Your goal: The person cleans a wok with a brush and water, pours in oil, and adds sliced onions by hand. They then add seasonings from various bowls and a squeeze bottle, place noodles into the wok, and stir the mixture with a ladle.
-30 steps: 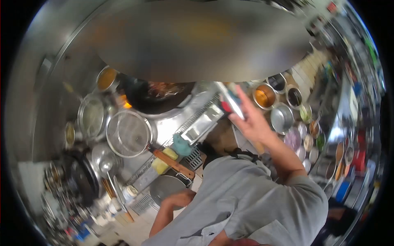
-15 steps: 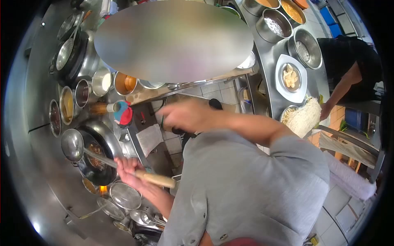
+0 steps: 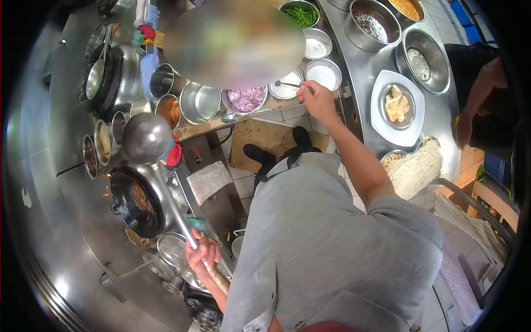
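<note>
My left hand is closed round the long handle of a large metal ladle, whose round head is up beside the wok. Brown food lies in that wok, and small flames show at its edge. Farther up, my right hand pinches the handle of a small spoon. The spoon reaches over a bowl of white contents, beside another bowl of white contents and a bowl of sliced purple onion.
A white plate with pale yellow pieces and a heap of thin noodles are on the right counter. Another person's arm is at the far right. Metal pots line the counter, and strainers lie below the wok.
My right hand has moved up and right to the bowls, where a small spoon now shows in it. My left hand has moved down and right, and the ladle's head has swung up and right.
</note>
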Tool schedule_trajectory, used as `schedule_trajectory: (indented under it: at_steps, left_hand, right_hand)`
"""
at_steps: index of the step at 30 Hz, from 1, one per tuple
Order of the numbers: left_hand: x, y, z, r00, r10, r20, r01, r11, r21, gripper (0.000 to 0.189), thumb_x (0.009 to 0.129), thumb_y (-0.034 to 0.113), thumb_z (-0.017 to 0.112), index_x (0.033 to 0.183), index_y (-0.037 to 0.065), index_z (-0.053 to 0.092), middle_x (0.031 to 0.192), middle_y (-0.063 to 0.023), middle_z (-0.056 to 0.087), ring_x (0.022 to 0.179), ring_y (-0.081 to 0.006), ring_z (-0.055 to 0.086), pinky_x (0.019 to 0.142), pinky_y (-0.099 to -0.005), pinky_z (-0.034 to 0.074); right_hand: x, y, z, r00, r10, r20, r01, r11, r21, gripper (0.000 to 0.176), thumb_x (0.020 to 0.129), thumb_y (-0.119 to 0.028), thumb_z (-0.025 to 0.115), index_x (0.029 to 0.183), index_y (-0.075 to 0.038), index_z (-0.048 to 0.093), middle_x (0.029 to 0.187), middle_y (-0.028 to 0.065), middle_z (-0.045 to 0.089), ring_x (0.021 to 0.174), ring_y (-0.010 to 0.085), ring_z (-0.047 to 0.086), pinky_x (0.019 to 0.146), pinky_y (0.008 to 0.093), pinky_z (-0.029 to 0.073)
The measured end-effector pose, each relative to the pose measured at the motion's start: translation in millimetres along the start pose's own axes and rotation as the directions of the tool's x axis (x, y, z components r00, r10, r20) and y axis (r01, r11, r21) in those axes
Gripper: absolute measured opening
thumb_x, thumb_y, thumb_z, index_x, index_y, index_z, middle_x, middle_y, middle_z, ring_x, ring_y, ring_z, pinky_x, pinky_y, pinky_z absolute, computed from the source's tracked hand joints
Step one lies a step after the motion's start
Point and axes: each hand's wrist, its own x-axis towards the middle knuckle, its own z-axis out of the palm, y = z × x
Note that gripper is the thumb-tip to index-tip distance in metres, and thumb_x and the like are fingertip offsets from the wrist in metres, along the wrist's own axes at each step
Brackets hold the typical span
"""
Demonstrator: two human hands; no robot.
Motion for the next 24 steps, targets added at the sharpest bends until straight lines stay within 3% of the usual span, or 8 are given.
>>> schedule_trajectory:
  at_steps: [2, 5, 8, 11, 14, 17, 20, 24]
  left_hand:
    - [6.3, -8.7, 10.9, 0.995, -0.099, 0.008, 0.098, 0.995, 0.034, 0.032, 0.087, -0.004, 0.067, 0.112, 0.002, 0.048, 0.055, 0.0004, 0.045, 0.035, -0.0116, 0.042, 0.04, -0.0317, 0.041]
    - [18.1, -15.3, 19.8, 0.969, -0.243, 0.036, 0.241, 0.969, 0.059, 0.034, 0.086, -0.004, 0.068, 0.112, 0.003, 0.048, 0.055, -0.0005, 0.045, 0.035, -0.0122, 0.043, 0.042, -0.0336, 0.042]
    - [29.5, -19.9, 25.1, 0.93, -0.362, 0.061, 0.356, 0.93, 0.09, 0.035, 0.085, -0.003, 0.069, 0.112, 0.004, 0.048, 0.056, -0.0014, 0.047, 0.036, -0.0127, 0.043, 0.043, -0.0342, 0.041]
    - [42.8, -22.5, 39.6, 0.889, -0.453, 0.069, 0.443, 0.888, 0.127, 0.035, 0.084, -0.001, 0.071, 0.111, 0.006, 0.049, 0.057, -0.0005, 0.048, 0.036, -0.0125, 0.043, 0.043, -0.0332, 0.04]
    - [55.8, -26.5, 47.6, 0.86, -0.506, 0.063, 0.488, 0.852, 0.191, 0.035, 0.084, 0.001, 0.073, 0.11, 0.006, 0.049, 0.057, 0.0003, 0.048, 0.036, -0.012, 0.043, 0.043, -0.0326, 0.04]
    - [64.6, -28.2, 55.2, 0.847, -0.529, 0.047, 0.509, 0.833, 0.218, 0.035, 0.084, 0.002, 0.074, 0.109, 0.007, 0.05, 0.057, 0.0011, 0.046, 0.037, -0.0116, 0.043, 0.043, -0.0322, 0.04]
    - [72.8, -30.6, 53.7, 0.83, -0.553, 0.072, 0.531, 0.823, 0.201, 0.035, 0.085, 0.003, 0.073, 0.11, 0.007, 0.049, 0.058, 0.0014, 0.045, 0.037, -0.0114, 0.043, 0.043, -0.0318, 0.039]
    - [86.6, -33.3, 56.0, 0.809, -0.581, 0.093, 0.567, 0.812, 0.14, 0.034, 0.087, 0.002, 0.071, 0.111, 0.006, 0.048, 0.058, 0.0019, 0.044, 0.038, -0.0107, 0.044, 0.043, -0.0311, 0.039]
  right_hand:
    - [-6.4, -22.0, -13.1, 0.909, -0.413, 0.054, 0.396, 0.818, -0.417, 0.023, 0.099, -0.018, 0.06, 0.108, 0.002, 0.069, 0.088, 0.0177, 0.075, 0.078, 0.0329, 0.073, 0.069, 0.0439, 0.057]
    - [-0.1, -24.1, -24.4, 0.895, -0.442, 0.059, 0.419, 0.787, -0.453, 0.023, 0.1, -0.019, 0.059, 0.105, 0.0, 0.07, 0.091, 0.0206, 0.073, 0.084, 0.0416, 0.07, 0.075, 0.0503, 0.055]
    - [14.3, -6.2, -22.1, 0.94, -0.339, 0.03, 0.319, 0.848, -0.423, 0.023, 0.099, -0.019, 0.059, 0.105, 0.0, 0.071, 0.088, 0.0196, 0.074, 0.083, 0.0402, 0.072, 0.075, 0.0471, 0.056]
    - [20.1, 4.4, -15.4, 0.971, -0.239, -0.013, 0.226, 0.936, -0.271, 0.024, 0.099, -0.018, 0.059, 0.107, 0.002, 0.072, 0.087, 0.018, 0.076, 0.08, 0.0337, 0.075, 0.075, 0.0415, 0.058]
    - [22.8, 17.9, -9.0, 0.999, -0.022, -0.044, 0.018, 0.997, -0.079, 0.026, 0.099, -0.017, 0.059, 0.109, 0.003, 0.072, 0.089, 0.0156, 0.078, 0.079, 0.0242, 0.077, 0.075, 0.0353, 0.059]
    - [21.2, 22.7, -17.2, 0.996, 0.038, -0.076, -0.041, 0.998, -0.045, 0.025, 0.1, -0.017, 0.06, 0.109, 0.003, 0.072, 0.089, 0.0136, 0.079, 0.08, 0.0178, 0.077, 0.074, 0.0324, 0.059]
    - [10.0, 0.4, -36.6, 0.994, 0.025, -0.111, -0.032, 0.997, -0.064, 0.026, 0.1, -0.017, 0.06, 0.11, 0.004, 0.072, 0.088, 0.0133, 0.079, 0.079, 0.0177, 0.077, 0.073, 0.0316, 0.059]
    - [-8.2, -41.3, -53.5, 0.992, 0.09, -0.092, -0.084, 0.994, 0.068, 0.025, 0.1, -0.016, 0.061, 0.112, 0.002, 0.072, 0.087, 0.0128, 0.079, 0.079, 0.0174, 0.077, 0.073, 0.0314, 0.059]
